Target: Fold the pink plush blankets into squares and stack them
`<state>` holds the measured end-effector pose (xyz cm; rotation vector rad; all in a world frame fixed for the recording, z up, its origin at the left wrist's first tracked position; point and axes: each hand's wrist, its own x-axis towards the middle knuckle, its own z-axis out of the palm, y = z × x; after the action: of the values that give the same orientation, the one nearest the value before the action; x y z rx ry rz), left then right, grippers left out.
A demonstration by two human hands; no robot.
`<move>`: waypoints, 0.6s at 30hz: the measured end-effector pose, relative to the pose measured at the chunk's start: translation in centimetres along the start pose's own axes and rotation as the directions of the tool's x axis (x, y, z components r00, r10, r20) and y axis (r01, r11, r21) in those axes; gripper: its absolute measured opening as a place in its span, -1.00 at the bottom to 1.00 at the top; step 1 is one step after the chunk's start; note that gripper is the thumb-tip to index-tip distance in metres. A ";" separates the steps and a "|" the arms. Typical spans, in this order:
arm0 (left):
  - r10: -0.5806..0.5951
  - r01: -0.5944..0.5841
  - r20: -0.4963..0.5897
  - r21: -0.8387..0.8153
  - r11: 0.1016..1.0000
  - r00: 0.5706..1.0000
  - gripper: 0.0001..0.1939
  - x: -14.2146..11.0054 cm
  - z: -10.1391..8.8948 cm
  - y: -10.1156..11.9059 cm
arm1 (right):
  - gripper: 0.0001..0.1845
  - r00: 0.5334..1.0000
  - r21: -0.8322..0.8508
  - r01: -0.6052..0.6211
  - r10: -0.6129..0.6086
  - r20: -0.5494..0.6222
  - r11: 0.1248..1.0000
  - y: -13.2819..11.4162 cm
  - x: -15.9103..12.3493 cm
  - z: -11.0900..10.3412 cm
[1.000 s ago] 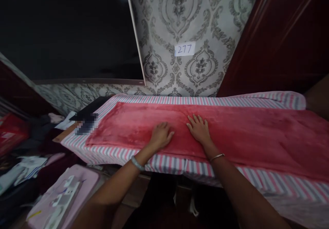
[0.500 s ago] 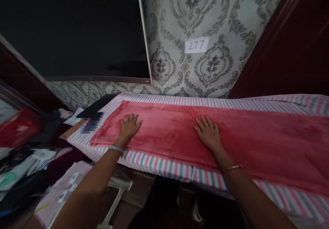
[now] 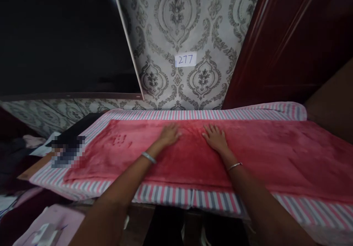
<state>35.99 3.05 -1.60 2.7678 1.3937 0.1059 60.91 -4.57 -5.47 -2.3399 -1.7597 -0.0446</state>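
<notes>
A long red plush cloth (image 3: pixel 261 154) lies spread flat over a pink, white and grey striped cover (image 3: pixel 176 196) on a table. My left hand (image 3: pixel 168 134) rests palm down on the cloth near its middle, fingers stretched flat, a metal bangle on the wrist. Close to its right, my right hand (image 3: pixel 215 138) also lies flat on the cloth with fingers spread, and a thin bangle circles that wrist. Neither hand holds anything. Finger marks show in the pile at the cloth's left part (image 3: pixel 120 140).
A patterned wall with a paper tag "277" (image 3: pixel 185 59) stands behind the table. A dark screen (image 3: pixel 60 40) hangs at the upper left, a dark red door (image 3: pixel 289 40) at the right. A dark flat object (image 3: pixel 74 132) and piled clothes (image 3: pixel 16 154) lie at the left.
My left hand slid out to the cloth's left part, then came back to the middle beside my right hand, leaving marks in the pile. The right hand stayed put.
</notes>
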 end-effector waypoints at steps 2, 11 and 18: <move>0.109 -0.109 -0.001 -0.056 0.992 0.994 -0.34 2.4 1.2 2.6 | -0.38 0.998 -0.028 0.015 -0.014 0.054 0.999 0.0 -0.3 0.7; 0.165 -0.162 0.026 -0.089 0.983 0.986 -0.32 5.1 4.0 1.8 | -0.36 0.998 -0.059 0.024 -0.021 0.058 0.998 0.8 -0.1 2.0; -0.232 0.229 0.057 0.063 0.971 0.971 -0.37 0.6 1.2 -13.9 | -0.31 0.998 -0.082 0.062 -0.059 0.033 0.995 2.2 0.1 3.6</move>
<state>25.35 11.82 -3.70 2.6012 1.7126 -0.0305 62.68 -4.34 -9.28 -2.3550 -1.8776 -0.0937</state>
